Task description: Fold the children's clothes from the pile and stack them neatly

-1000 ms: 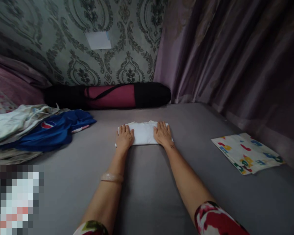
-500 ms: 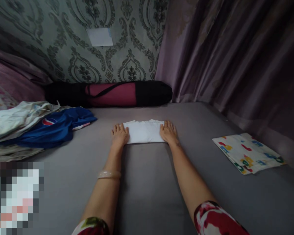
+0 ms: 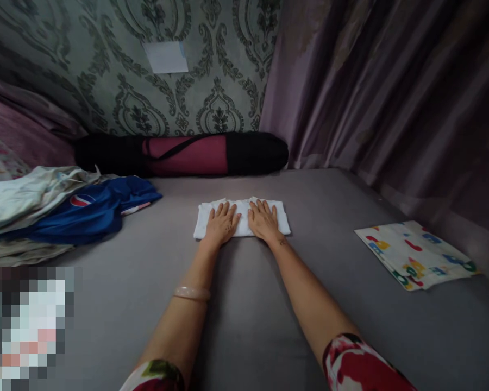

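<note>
A white folded cloth [image 3: 243, 225] lies flat as a wide rectangle on the grey sheet [image 3: 252, 304]. My left hand [image 3: 223, 222] rests palm down on its left half, fingers spread. On the right half lies my right hand [image 3: 264, 220], also flat with the fingers apart. Both palms touch the cloth, and a strip of it shows between them. The cloth's left and right ends stick out beyond my hands.
At the left is a pile of clothes with a blue garment [image 3: 106, 209]. A black and maroon long bag [image 3: 187, 156] lies along the wall. A folded cloth with coloured prints [image 3: 415, 254] lies at the right, near the purple curtain [image 3: 330, 81].
Both hands have moved inward from the cloth's two ends towards its middle. The ends of the white cloth are now uncovered.
</note>
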Demonstrator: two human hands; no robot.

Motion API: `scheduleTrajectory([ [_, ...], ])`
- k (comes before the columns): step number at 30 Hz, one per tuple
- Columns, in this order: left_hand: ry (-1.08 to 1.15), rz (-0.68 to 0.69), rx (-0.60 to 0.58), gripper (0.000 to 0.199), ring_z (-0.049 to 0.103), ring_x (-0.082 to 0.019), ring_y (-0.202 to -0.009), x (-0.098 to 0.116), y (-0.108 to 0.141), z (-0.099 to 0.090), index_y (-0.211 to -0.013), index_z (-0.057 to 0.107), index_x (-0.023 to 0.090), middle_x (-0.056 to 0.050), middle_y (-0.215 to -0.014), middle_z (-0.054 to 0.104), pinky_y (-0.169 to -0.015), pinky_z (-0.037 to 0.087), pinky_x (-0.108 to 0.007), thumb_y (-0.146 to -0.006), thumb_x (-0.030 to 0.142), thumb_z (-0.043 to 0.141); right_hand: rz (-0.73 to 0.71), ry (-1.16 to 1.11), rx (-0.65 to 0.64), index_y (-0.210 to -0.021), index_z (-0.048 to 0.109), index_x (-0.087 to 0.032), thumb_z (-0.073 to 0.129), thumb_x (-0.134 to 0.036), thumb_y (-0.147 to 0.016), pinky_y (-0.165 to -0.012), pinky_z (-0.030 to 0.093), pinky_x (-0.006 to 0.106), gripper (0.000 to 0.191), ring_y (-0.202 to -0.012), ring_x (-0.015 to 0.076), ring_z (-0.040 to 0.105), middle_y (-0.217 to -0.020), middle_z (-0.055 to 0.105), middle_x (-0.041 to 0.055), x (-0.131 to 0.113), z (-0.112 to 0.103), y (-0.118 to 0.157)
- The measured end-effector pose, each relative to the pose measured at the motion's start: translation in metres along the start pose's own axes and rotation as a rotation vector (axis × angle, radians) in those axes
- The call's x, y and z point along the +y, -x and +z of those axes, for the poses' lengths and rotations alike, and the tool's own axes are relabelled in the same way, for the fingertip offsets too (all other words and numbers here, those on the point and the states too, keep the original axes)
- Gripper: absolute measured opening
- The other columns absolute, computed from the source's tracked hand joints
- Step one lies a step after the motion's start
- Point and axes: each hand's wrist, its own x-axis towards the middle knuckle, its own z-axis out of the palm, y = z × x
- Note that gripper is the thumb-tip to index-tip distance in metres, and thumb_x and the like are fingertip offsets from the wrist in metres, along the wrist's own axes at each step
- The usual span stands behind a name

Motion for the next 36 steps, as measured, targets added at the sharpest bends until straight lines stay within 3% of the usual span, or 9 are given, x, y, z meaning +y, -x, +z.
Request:
scheduleTrajectory([
  [4, 0.009, -0.002, 0.013, 0.056, 0.025, -0.026, -0.147, 0.001, 0.001, -0.001, -0.149, 0.036, 0.02, -0.009, -0.157, 0.031, -0.118, 0.02, -0.048, -0.101, 0.046, 0.022, 0.018, -0.003, -0.016, -0.148, 0.04, -0.017, 0.025, -0.035, -0.102, -0.117, 0.01, 0.052, 0.051, -0.145, 0.0274, 0.022, -0.156, 0.033, 0.0109, 0.0, -0.001, 0.0],
  [8, 0.026, 0.025, 0.208, 0.054, 0.022, -0.023, -0.148, 0.007, 0.001, -0.006, -0.147, 0.039, 0.017, -0.009, -0.156, 0.035, -0.12, 0.016, -0.046, -0.102, 0.038, 0.02, -0.08, -0.008, 0.087, -0.147, 0.04, -0.015, 0.026, -0.032, -0.101, -0.118, 0.007, 0.051, 0.051, -0.147, 0.0259, 0.018, -0.157, 0.03, 0.0126, -0.008, -0.004, 0.0],
  [10, 0.041, 0.014, 0.238, 0.052, 0.023, -0.023, -0.147, 0.009, 0.0, -0.005, -0.147, 0.04, 0.017, -0.008, -0.155, 0.037, -0.12, 0.016, -0.046, -0.101, 0.033, 0.021, -0.155, -0.019, 0.08, -0.147, 0.041, -0.016, 0.027, -0.029, -0.101, -0.118, 0.009, 0.048, 0.05, -0.147, 0.0241, 0.019, -0.157, 0.032, 0.0109, -0.013, -0.001, 0.001],
  [15, 0.049, -0.012, 0.051, 0.051, 0.027, -0.025, -0.146, 0.003, -0.001, 0.003, -0.148, 0.039, 0.019, -0.008, -0.155, 0.036, -0.119, 0.021, -0.047, -0.1, 0.031, 0.026, -0.162, -0.039, -0.003, -0.147, 0.041, -0.019, 0.029, -0.03, -0.1, -0.118, 0.014, 0.046, 0.05, -0.145, 0.023, 0.025, -0.155, 0.036, 0.0059, -0.017, 0.008, 0.003],
  [22, 0.068, -0.003, 0.071, 0.049, 0.034, -0.025, -0.142, -0.006, -0.008, 0.004, -0.143, 0.045, 0.021, -0.006, -0.152, 0.043, -0.116, 0.027, -0.046, -0.1, 0.034, 0.027, -0.131, -0.102, -0.083, -0.148, 0.039, -0.015, 0.025, -0.034, -0.102, -0.118, 0.017, 0.042, 0.052, -0.145, 0.022, 0.026, -0.156, 0.034, 0.0093, 0.004, -0.003, -0.008],
  [25, 0.073, 0.086, 0.035, 0.045, 0.045, -0.026, -0.132, -0.02, -0.023, -0.005, -0.138, 0.051, 0.025, -0.005, -0.144, 0.052, -0.109, 0.037, -0.045, -0.098, 0.028, 0.029, -0.012, -0.037, -0.033, -0.146, 0.04, -0.009, 0.026, -0.034, -0.102, -0.117, 0.016, 0.045, 0.053, -0.144, 0.0261, 0.027, -0.155, 0.034, 0.0153, 0.027, -0.008, -0.013],
  [28, 0.067, 0.187, -0.109, 0.047, 0.052, -0.024, -0.125, -0.043, -0.045, -0.019, -0.134, 0.055, 0.027, -0.004, -0.137, 0.058, -0.105, 0.04, -0.039, -0.09, 0.017, 0.039, 0.063, 0.012, -0.021, -0.143, 0.044, -0.01, 0.03, -0.03, -0.101, -0.114, 0.021, 0.046, 0.049, -0.141, 0.0271, 0.031, -0.152, 0.038, 0.0161, 0.048, -0.011, -0.017],
  [32, 0.025, 0.053, -0.222, 0.058, 0.052, -0.027, -0.125, -0.073, -0.074, -0.037, -0.137, 0.051, 0.023, -0.01, -0.141, 0.054, -0.101, 0.043, -0.035, -0.079, 0.024, 0.057, 0.03, 0.009, -0.007, -0.139, 0.049, -0.015, 0.03, -0.022, -0.099, -0.108, 0.028, 0.041, 0.044, -0.134, 0.0243, 0.04, -0.144, 0.049, 0.0125, 0.061, -0.012, -0.021],
  [36, 0.048, 0.038, -0.352, 0.047, 0.066, -0.024, -0.101, -0.088, -0.098, -0.044, -0.116, 0.067, 0.019, -0.01, -0.117, 0.069, -0.083, 0.05, -0.027, -0.071, 0.029, 0.066, 0.033, 0.023, 0.017, -0.135, 0.053, -0.016, 0.03, -0.018, -0.098, -0.103, 0.031, 0.039, 0.044, -0.125, 0.0251, 0.048, -0.137, 0.054, 0.0132, 0.063, -0.009, -0.026],
])
